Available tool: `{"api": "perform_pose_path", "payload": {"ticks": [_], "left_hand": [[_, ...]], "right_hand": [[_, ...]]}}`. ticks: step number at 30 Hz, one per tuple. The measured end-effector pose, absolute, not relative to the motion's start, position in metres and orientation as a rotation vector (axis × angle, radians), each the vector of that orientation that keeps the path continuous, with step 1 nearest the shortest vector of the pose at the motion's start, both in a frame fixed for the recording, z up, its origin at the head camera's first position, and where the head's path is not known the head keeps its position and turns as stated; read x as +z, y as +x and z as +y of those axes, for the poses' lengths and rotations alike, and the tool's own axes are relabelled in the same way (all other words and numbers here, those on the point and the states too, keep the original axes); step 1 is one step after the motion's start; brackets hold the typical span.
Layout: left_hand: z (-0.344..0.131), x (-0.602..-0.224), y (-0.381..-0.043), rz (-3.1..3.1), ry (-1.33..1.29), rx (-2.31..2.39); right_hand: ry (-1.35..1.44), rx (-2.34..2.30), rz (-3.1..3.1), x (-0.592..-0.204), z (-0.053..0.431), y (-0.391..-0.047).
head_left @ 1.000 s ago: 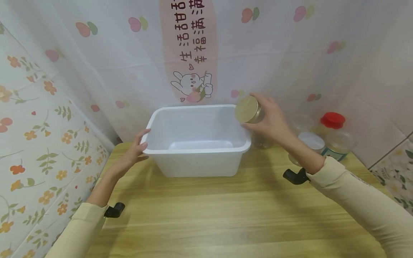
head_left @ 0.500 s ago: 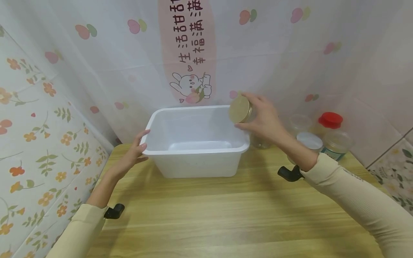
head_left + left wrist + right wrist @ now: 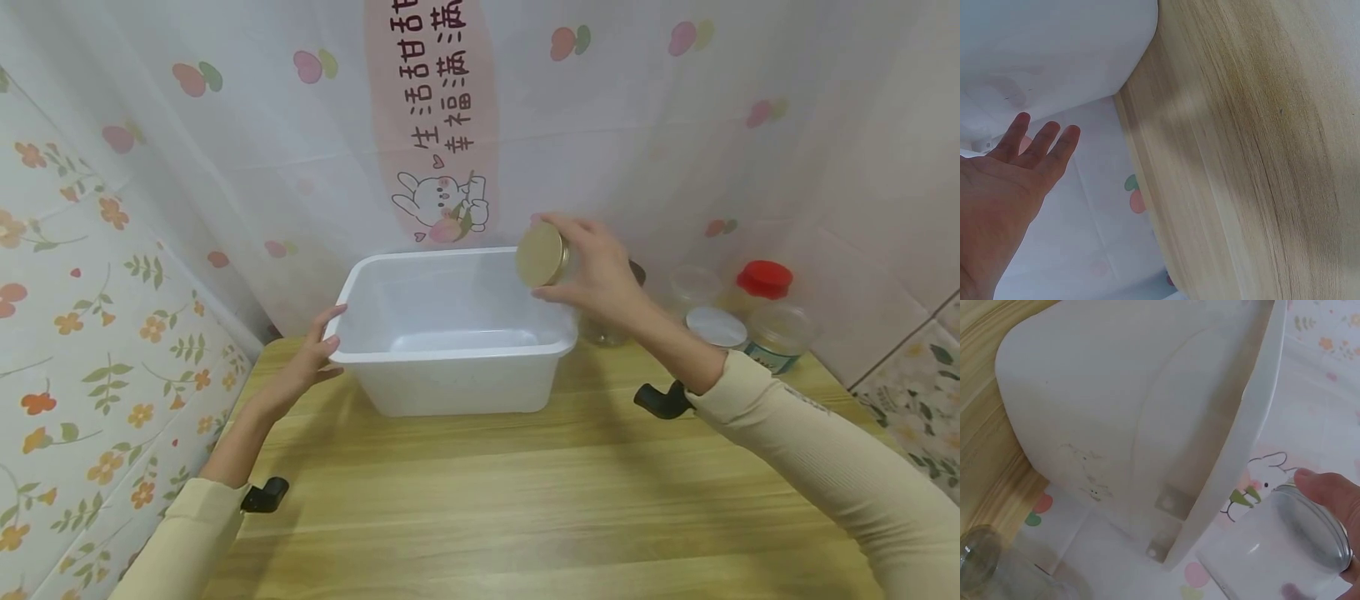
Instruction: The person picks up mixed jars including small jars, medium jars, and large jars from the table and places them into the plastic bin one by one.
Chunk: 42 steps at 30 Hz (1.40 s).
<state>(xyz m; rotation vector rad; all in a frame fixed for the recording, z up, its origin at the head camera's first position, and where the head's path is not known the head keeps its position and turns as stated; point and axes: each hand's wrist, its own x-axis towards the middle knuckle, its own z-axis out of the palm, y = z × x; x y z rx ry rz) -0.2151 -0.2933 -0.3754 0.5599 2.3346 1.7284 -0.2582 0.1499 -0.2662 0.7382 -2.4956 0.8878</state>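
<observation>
A white plastic tub (image 3: 457, 383) stands on the wooden table near the back curtain, its inside bare. At its left end, my left hand (image 3: 303, 367) touches the rim. Three fingers (image 3: 1063, 150) of it extend straight beside the tub wall in the left wrist view. My right hand (image 3: 600, 267) grips a clear jar with a gold lid (image 3: 541, 254) around the lid end. The jar is tipped on its side over the tub's back right corner, lid facing left. In the right wrist view its see-through body (image 3: 1266, 550) shows beyond the tub's rim.
Another clear jar (image 3: 603, 332) stands just right of the tub, partly behind my right hand. Farther right are a red-lidded jar (image 3: 765, 279), a white-lidded container (image 3: 716, 327) and a clear jar with a teal label (image 3: 776, 354). A printed curtain (image 3: 585, 125) hangs behind.
My right hand has carried the gold-lidded jar leftward, from beside the tub's right end to over its back right corner. The left hand stays at the rim.
</observation>
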Motion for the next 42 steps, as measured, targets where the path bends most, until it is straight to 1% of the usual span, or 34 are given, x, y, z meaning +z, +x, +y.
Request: {"api": "perform_pose_path", "payload": {"ticks": [25, 34, 37, 42], "left_hand": [[-0.291, -0.377, -0.216, 2.339, 0.557, 1.743], [-0.289, -0.375, -0.215, 2.34, 0.559, 1.742], [-0.289, -0.375, -0.215, 2.336, 0.553, 1.743], [-0.289, -0.376, -0.214, 2.333, 0.541, 1.744]], "right_hand": [[0.776, 1.007, -2.514, -0.269, 0.131, -0.258], [0.699, 1.099, -2.587, -0.272, 0.126, -0.256], [0.677, 1.084, -2.618, -0.273, 0.123, -0.256], [0.728, 0.952, -2.636, -0.275, 0.116, -0.258]]}}
